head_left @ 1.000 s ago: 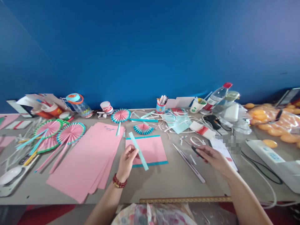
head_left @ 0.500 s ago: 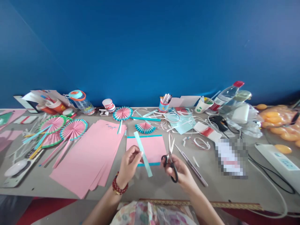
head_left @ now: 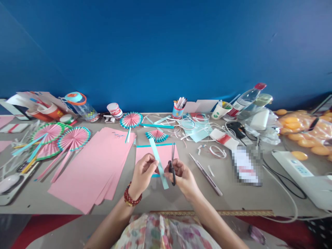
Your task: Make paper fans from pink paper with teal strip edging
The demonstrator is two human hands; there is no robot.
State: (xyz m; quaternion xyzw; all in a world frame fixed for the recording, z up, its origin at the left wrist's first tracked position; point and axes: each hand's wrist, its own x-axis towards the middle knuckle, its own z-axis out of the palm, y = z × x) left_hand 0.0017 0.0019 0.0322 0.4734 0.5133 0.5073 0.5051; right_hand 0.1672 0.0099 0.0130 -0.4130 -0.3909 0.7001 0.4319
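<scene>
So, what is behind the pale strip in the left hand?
Behind the pale strip, a blue-edged pink sheet shows on either side; the part the strip covers cannot be seen.

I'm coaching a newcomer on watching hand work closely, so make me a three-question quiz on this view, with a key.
1. Multiple choice: what does the right hand hold?
a) a marker
b) scissors
c) a glue stick
2. True or false: the left hand holds a pink strip.
3. Fill in: the pink sheet seen between the hands is edged in ____ along its far side.

Key:
1. b
2. False; it holds a pale blue strip.
3. blue
</scene>
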